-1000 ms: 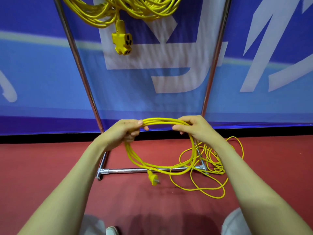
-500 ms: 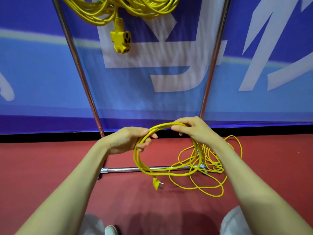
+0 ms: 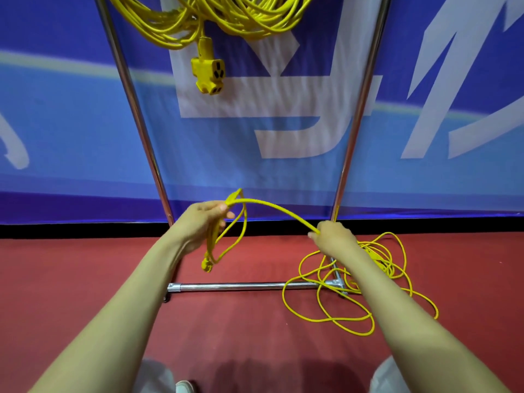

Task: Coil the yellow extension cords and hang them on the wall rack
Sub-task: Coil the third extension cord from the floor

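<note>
blue banner [image 3: 71, 123], red floor [image 3: 241, 336], white shoe [image 3: 184, 387]

This looks like an indoor sports or event hall. A red rubbery floor [image 3: 255, 336] meets a long blue banner [image 3: 56, 123] with large white lettering along the wall, and a chrome tube rack [image 3: 226, 286] stands before it.

Bright, even light; wide-angle bending at edges, slight blur.
</note>
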Demonstrator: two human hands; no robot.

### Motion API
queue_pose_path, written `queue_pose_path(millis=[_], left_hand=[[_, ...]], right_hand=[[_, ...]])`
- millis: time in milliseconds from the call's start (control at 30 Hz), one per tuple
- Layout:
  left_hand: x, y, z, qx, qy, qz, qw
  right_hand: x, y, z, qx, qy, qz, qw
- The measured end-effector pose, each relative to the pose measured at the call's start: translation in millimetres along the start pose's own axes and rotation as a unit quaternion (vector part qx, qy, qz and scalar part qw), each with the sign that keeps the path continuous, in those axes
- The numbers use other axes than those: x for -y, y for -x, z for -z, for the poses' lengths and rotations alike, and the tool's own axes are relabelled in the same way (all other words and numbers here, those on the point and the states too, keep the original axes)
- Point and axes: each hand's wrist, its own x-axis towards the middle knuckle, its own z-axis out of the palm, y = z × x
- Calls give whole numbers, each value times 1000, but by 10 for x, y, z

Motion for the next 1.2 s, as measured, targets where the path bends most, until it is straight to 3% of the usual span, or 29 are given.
queue_pose_path(millis=[67, 133, 200, 367, 433, 500, 567, 600, 700, 767, 833, 933, 1033, 1200], left_hand=[[102, 21, -62, 61, 17, 46, 997], [242, 0, -227, 58, 18, 64, 996], [381, -23, -433, 34, 22, 54, 998], [549, 74, -901, 84, 38, -2, 996], [551, 137, -1029, 126, 65, 0, 990], [494, 185, -1081, 172, 71, 7, 982], [423, 201, -1070, 205, 26, -7, 978], [390, 200, -1054, 204, 1, -18, 979], [319, 161, -954, 120, -15, -24, 992], [268, 123, -859, 60, 13, -13, 998], [179, 92, -750, 25, 64, -7, 998], [-30, 64, -567, 6, 195, -4, 981], [-192, 56, -369, 25, 283, 12, 959], [-239, 84, -233, 36, 326, 29, 944]], right_hand=[[79, -13, 113, -16, -244, -14, 969], [216, 69, 221, 25, -473, -12, 880], [336, 140, 291, 82, -610, -11, 788], [467, 161, 280, 161, -783, -12, 600], [470, 152, 297, 162, -810, -16, 563], [432, 134, 344, 144, -821, -30, 552], [362, 105, 374, 123, -817, -54, 561], [337, 103, 379, 109, -801, -71, 584], [305, 94, 298, 44, -671, -93, 735], [316, 51, 211, -19, -569, -63, 820], [368, 53, 154, -58, -476, 8, 877], [391, 65, -53, 6, -262, 124, 957], [337, 90, -426, 86, -46, 182, 978], [316, 44, -547, 65, -13, 185, 981]])
